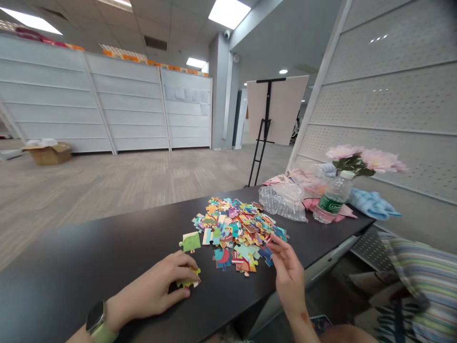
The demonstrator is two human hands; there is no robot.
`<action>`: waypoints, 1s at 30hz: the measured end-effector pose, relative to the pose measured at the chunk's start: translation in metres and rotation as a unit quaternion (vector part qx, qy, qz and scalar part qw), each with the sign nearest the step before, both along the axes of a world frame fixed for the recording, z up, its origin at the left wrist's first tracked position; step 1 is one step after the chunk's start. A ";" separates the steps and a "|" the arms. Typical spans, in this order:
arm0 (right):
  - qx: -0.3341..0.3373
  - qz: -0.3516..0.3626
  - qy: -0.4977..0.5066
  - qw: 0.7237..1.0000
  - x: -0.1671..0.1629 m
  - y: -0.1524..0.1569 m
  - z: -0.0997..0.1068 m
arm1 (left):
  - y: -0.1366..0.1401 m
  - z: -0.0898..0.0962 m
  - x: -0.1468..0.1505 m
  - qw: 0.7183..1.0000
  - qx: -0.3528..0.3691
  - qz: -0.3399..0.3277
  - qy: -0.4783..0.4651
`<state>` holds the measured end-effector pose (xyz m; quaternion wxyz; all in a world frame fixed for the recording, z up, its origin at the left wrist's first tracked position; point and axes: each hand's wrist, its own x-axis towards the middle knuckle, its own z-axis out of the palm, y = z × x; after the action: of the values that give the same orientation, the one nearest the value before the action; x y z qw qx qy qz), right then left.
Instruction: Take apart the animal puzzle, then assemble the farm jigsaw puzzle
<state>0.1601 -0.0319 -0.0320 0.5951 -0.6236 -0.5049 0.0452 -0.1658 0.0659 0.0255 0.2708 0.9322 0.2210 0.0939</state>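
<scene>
One dark surface [107, 247], one heap of jigsaw pieces [235, 227] on it, bright mixed colours, way too many to count. Two hands: left hand [166, 280] holding a yellow-green piece [187, 284], right hand [288, 267] at the heap's edge, can't tell if it's gripping.

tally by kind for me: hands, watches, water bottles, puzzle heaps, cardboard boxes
hands: 2 (left hand, right hand)
watch: 1
water bottle: 1
puzzle heap: 1
cardboard box: 1
total: 6
</scene>
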 end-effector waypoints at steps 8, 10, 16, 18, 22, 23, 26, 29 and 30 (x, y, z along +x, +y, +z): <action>-0.150 0.068 -0.343 0.925 -0.037 -0.028 0.002 | -0.014 -0.006 0.014 1.000 0.018 -0.021 -0.007; -0.145 0.103 -0.356 0.917 -0.055 -0.033 0.000 | -0.013 -0.006 0.014 0.999 0.031 -0.019 -0.012; -0.116 0.087 -0.311 0.939 -0.055 -0.025 -0.008 | -0.008 -0.008 0.008 0.999 0.040 -0.024 -0.019; -0.122 0.071 -0.290 0.947 -0.046 -0.019 -0.007 | -0.006 -0.009 0.007 0.999 0.039 -0.026 -0.025; -0.143 0.067 -0.271 0.949 -0.038 -0.010 0.001 | -0.003 -0.009 0.003 0.998 0.039 -0.025 -0.029; -0.148 0.072 -0.281 0.946 -0.039 -0.009 0.002 | -0.001 -0.009 0.002 0.999 0.040 -0.023 -0.027; -0.160 0.083 -0.336 0.924 -0.046 -0.008 0.005 | 0.003 -0.009 -0.002 0.999 0.046 -0.016 -0.018; -0.154 0.107 -0.374 0.908 -0.061 -0.012 0.001 | 0.006 -0.008 -0.005 0.998 0.055 -0.014 -0.029; -0.143 0.123 -0.379 0.906 -0.067 -0.014 -0.001 | 0.007 -0.008 -0.005 0.998 0.056 -0.016 -0.034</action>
<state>0.0930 -0.0462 -0.0329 0.2532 -0.6051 -0.7532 -0.0499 -0.1708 0.0729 0.0177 0.2267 0.9456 0.1913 0.1339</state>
